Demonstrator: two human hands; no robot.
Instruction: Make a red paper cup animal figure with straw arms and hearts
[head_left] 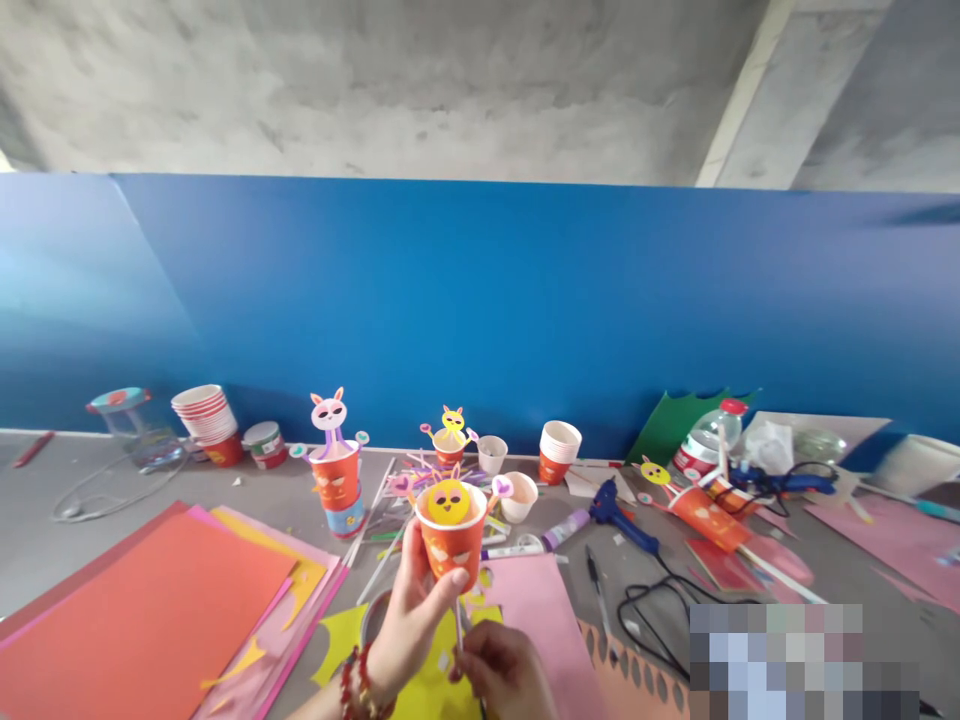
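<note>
An orange paper cup (452, 548) is upright in my left hand (414, 610), whose fingers and thumb wrap its side. Above its rim shows a yellow paper animal face (448, 502), flanked by two small paper ovals with pink hearts. Under the cup, my right hand (504, 668) pinches a thin pale stick (460, 622) that runs up toward the cup's base; where its upper end goes is hidden. Beneath both hands lie yellow paper (427, 690) with cut edges and a pink sheet (529, 600).
Finished-looking cup puppets (335, 470) stand behind, and another (705, 515) lies at right. Coloured sheets (142, 610) cover the left. A blue glue gun (622, 515) with a looping black cord, a pen (598, 585), a glue stick (566, 530) and stacked cups (559, 450) sit around.
</note>
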